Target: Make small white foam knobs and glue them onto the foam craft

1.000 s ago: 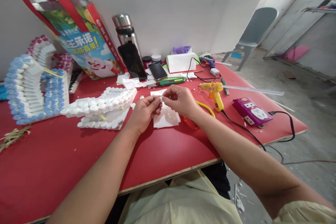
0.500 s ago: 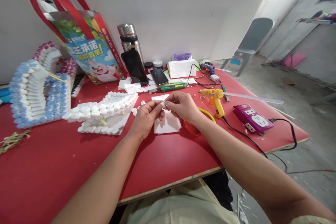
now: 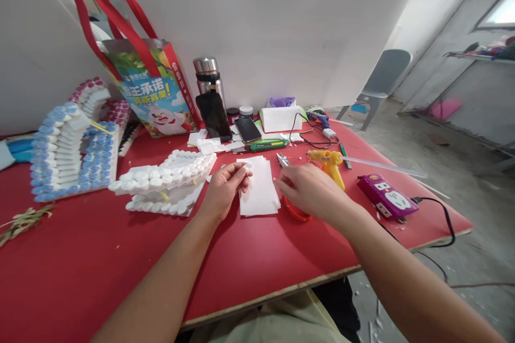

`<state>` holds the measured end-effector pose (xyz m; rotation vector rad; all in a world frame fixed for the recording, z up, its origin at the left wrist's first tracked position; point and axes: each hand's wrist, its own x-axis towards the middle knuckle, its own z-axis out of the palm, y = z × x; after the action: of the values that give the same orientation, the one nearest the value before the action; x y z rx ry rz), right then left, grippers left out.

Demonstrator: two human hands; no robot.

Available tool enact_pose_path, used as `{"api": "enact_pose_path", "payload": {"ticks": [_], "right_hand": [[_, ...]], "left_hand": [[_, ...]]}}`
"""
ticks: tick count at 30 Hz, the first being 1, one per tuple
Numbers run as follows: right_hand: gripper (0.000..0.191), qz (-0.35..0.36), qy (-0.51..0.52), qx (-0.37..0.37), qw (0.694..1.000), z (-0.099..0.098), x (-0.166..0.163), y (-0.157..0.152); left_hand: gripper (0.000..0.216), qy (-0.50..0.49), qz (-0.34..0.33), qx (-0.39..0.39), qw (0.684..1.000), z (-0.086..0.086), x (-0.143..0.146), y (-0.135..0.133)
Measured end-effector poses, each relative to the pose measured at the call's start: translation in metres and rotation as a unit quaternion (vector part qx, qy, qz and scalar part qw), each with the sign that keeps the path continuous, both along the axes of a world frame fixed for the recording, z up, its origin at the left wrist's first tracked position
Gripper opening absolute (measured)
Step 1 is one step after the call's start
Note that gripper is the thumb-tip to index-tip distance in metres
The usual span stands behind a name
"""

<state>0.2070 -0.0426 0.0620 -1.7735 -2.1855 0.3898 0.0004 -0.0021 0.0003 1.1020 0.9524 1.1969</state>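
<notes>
My left hand [image 3: 226,186] is closed in a pinch on a small white piece [image 3: 245,170], held just above a stack of white sheets [image 3: 260,194] on the red table [image 3: 257,257]. My right hand [image 3: 310,191] hovers to the right of the sheets with its fingers stretched out leftward and nothing in them. It is over the orange handle of a pair of scissors [image 3: 296,210], whose blades [image 3: 282,159] point away from me. A white foam model studded with white caps [image 3: 164,178] lies left of my left hand.
A yellow glue gun [image 3: 330,163] and a purple power strip [image 3: 385,197] with black cable lie at the right. A blue-capped foam model [image 3: 72,155], shopping bag [image 3: 155,94], thermos [image 3: 208,79], two phones [image 3: 213,115], tissue box [image 3: 280,118] and green cutter [image 3: 265,144] line the back. A grey chair [image 3: 380,77] stands beyond.
My right hand has let go of the small white piece and moved right, over the scissors. My left hand still pinches the piece. The view has tilted upward.
</notes>
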Motion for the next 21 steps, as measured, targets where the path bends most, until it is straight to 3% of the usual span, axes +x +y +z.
{"api": "enact_pose_path", "payload": {"ticks": [2,5,8,10,16,21], "right_hand": [[0.034,-0.025,-0.043,0.004,0.999,-0.007,0.016,-0.019],[0.034,-0.110,-0.071,0.077,0.988,-0.033,0.056,-0.037],[0.031,-0.228,-0.107,0.131,0.959,-0.058,0.093,-0.036],[0.037,-0.248,-0.081,0.139,0.955,-0.065,0.107,-0.026],[0.040,-0.212,0.052,0.016,0.976,-0.062,0.108,0.018],[0.040,-0.231,0.226,-0.021,0.946,-0.074,0.109,0.033]], "left_hand": [[0.025,-0.001,0.002,0.000,1.000,0.002,0.000,-0.001],[0.025,-0.005,-0.007,0.000,1.000,0.004,0.001,-0.002],[0.026,-0.009,-0.007,-0.001,1.000,0.004,0.003,-0.002],[0.026,-0.003,-0.007,-0.001,1.000,0.003,0.003,-0.002],[0.026,0.022,-0.012,-0.001,1.000,0.002,0.000,0.000],[0.026,0.009,-0.009,-0.008,1.000,0.004,0.000,-0.001]]}}
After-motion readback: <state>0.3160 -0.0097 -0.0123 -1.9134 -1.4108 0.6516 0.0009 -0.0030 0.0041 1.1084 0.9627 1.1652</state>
